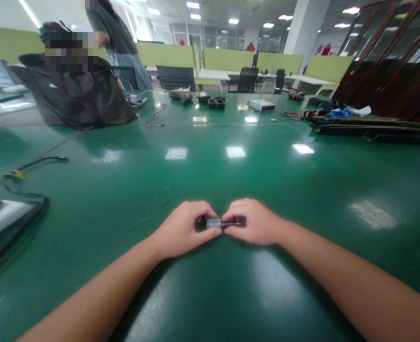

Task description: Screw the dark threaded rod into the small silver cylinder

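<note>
A small cylindrical metal part point(213, 223), silver with a dark end, lies sideways between my two hands just above or on the green table point(203, 180). My left hand point(188, 225) is closed around its silver body, with thumb and fingers at its sides. From the right, my right hand point(254, 222) pinches the thin, dark, shaft-like end point(234, 223) of the same piece. The fingertips of both hands nearly meet at the middle. What exactly the piece is cannot be made out.
A dark bag point(85, 95) stands at the back left, with a person point(124, 42) behind it. Black cables point(42, 161) lie at the left. Small devices and a grey box point(262, 105) sit along the far side; long black strips point(374, 129) lie at the back right.
</note>
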A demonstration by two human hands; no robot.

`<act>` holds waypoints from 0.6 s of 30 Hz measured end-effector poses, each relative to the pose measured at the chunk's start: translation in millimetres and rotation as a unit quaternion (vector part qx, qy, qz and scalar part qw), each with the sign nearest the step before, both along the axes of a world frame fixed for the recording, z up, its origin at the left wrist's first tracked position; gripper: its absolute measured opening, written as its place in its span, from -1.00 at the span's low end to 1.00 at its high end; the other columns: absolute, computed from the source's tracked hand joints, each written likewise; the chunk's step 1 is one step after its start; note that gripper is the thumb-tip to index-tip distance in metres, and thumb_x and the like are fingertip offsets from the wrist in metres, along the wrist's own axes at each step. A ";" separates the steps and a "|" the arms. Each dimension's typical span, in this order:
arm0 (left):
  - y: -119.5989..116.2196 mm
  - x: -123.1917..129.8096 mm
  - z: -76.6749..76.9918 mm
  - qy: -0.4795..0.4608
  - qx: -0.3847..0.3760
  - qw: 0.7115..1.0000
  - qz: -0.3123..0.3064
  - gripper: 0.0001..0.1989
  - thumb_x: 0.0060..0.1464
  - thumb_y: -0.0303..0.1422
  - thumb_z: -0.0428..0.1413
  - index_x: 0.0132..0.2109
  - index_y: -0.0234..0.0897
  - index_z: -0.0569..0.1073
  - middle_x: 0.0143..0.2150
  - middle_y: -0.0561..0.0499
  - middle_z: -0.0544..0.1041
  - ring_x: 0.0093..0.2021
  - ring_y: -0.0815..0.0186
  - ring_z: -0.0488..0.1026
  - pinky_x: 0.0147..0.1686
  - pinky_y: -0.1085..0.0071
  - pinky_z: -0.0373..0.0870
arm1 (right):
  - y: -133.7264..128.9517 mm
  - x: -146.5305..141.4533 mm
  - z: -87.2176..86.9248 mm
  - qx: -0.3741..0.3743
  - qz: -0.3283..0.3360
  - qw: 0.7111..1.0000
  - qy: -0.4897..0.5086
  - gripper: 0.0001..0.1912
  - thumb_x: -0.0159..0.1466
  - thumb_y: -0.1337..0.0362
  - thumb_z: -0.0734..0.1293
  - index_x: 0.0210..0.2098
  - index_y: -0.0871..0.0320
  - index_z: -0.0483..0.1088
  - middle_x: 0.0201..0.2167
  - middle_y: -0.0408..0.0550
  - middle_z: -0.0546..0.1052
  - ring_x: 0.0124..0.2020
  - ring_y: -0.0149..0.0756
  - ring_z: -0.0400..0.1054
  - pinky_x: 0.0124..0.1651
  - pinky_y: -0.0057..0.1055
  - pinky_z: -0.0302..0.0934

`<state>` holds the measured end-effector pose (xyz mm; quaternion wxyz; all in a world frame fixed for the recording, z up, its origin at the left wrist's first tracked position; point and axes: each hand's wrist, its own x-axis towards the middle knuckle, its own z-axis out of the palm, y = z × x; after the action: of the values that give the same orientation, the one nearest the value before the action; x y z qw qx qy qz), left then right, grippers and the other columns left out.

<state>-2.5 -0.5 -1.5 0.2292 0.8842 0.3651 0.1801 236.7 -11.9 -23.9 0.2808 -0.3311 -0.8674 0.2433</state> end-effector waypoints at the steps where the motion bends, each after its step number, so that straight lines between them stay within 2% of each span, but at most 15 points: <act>1: -0.1 0.1 0.1 0.001 0.000 1.000 0.001 -0.77 0.14 -0.15 0.26 -0.21 -0.22 0.54 -0.33 0.09 0.56 -0.35 0.32 0.47 -0.28 0.39 0.27 | 0.0 0.0 -0.4 0.000 0.001 1.000 0.000 -0.90 0.24 0.32 0.45 -0.23 0.16 0.58 -0.35 -0.11 0.58 -0.34 -0.35 0.40 -0.21 -0.42 0.21; 18: 0.9 -1.1 0.2 0.000 0.009 1.000 -0.015 -0.76 0.16 -0.13 0.24 -0.21 -0.22 0.55 -0.31 0.05 0.58 -0.33 0.30 0.49 -0.27 0.39 0.29 | -1.6 0.8 3.5 -0.003 -0.009 1.000 -0.009 -0.94 0.17 0.36 0.45 -0.32 0.17 0.54 -0.42 -0.13 0.53 -0.39 -0.35 0.38 -0.23 -0.41 0.21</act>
<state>-3.7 0.4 -1.3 0.2240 0.8914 0.3505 0.1802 237.6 -13.5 -20.4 0.2744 -0.3423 -0.8658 0.2408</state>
